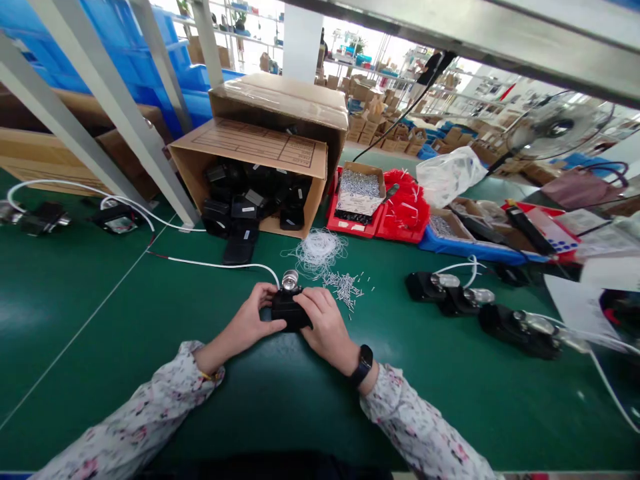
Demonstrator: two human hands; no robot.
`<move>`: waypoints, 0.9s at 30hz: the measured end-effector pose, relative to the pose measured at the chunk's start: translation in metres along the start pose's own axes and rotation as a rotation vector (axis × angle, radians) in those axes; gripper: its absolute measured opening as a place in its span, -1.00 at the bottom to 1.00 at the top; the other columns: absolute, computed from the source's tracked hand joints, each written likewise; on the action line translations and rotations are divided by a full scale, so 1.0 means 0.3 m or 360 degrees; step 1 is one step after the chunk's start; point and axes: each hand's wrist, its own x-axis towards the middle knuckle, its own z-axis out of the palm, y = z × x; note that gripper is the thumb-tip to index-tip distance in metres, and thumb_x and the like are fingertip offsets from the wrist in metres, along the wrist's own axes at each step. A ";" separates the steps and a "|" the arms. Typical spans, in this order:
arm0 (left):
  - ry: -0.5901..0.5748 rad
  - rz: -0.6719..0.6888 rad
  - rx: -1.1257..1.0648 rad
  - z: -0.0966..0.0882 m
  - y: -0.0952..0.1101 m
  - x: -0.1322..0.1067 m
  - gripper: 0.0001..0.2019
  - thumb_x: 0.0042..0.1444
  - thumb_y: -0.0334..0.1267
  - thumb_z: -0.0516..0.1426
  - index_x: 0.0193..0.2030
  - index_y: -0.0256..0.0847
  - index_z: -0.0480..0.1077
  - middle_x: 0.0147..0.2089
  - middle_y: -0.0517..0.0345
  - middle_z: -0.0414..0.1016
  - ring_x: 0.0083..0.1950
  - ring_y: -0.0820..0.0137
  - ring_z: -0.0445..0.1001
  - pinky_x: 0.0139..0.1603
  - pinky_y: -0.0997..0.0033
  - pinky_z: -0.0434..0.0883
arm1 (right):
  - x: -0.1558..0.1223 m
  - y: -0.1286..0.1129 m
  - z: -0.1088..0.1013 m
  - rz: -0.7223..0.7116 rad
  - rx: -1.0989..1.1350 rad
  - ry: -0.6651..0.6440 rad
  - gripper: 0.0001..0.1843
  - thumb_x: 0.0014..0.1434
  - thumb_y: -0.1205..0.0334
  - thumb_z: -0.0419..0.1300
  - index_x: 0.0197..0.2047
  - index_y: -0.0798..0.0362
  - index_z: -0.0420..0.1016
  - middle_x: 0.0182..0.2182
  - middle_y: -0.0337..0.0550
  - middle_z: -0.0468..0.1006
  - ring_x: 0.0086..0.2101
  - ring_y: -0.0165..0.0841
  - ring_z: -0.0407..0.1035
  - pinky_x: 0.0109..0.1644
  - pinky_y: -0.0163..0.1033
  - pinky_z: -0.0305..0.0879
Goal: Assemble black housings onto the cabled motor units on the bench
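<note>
Between my two hands is a black box-shaped housing (289,311) with a round, shiny metal-and-glass fitting (290,280) on its top. A white cable (225,265) runs from its back off to the left. My left hand (253,315) grips the housing's left side, thumb along the front. My right hand (325,323) is wrapped over its right side, fingers on the top edge. The housing is just over or on the green table (200,413); which one I cannot tell. Just behind lie a tangle of thin white string (321,250) and a scatter of small metal pins (346,287).
An open cardboard box (315,193) of black housings stands behind, left of red trays (353,227) holding small screws. A blue tray (480,245) follows. Several similar black units with clear fittings (463,298) lie right; others lie far left. A metal post (125,127) rises at left.
</note>
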 end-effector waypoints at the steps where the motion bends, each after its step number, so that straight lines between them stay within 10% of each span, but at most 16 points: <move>1: 0.0032 -0.0032 -0.0068 0.006 -0.007 0.007 -0.45 -0.09 -0.32 0.26 0.02 -0.18 0.10 0.00 0.00 0.35 0.05 0.22 0.38 0.12 0.10 0.31 | -0.004 0.010 0.005 -0.0030 -0.0038 0.0002 -0.41 -0.05 0.55 0.08 0.09 0.06 0.26 -0.01 -0.01 0.32 0.00 -0.15 0.15 0.11 0.06 0.16; 19: -0.0041 -0.0309 -0.0147 0.003 -0.008 0.069 -0.45 -0.08 -0.17 0.25 0.06 -0.27 0.23 -0.03 -0.06 0.44 -0.03 0.17 0.45 -0.03 0.13 0.41 | 0.013 0.079 0.022 0.0076 0.0155 0.0075 -0.48 0.04 0.36 0.23 0.08 0.07 0.21 -0.04 0.03 0.32 0.00 -0.18 0.21 0.10 0.01 0.23; 27: -0.0104 -0.0069 0.0365 0.048 0.006 -0.013 -0.37 -0.11 -0.30 0.23 0.13 -0.23 0.12 0.09 -0.07 0.35 0.08 0.15 0.37 0.14 0.05 0.29 | -0.094 0.060 -0.034 -0.0407 -0.0362 -0.0098 -0.57 0.22 0.45 -0.01 0.16 0.12 0.18 0.00 0.05 0.36 0.05 -0.17 0.18 0.10 0.05 0.20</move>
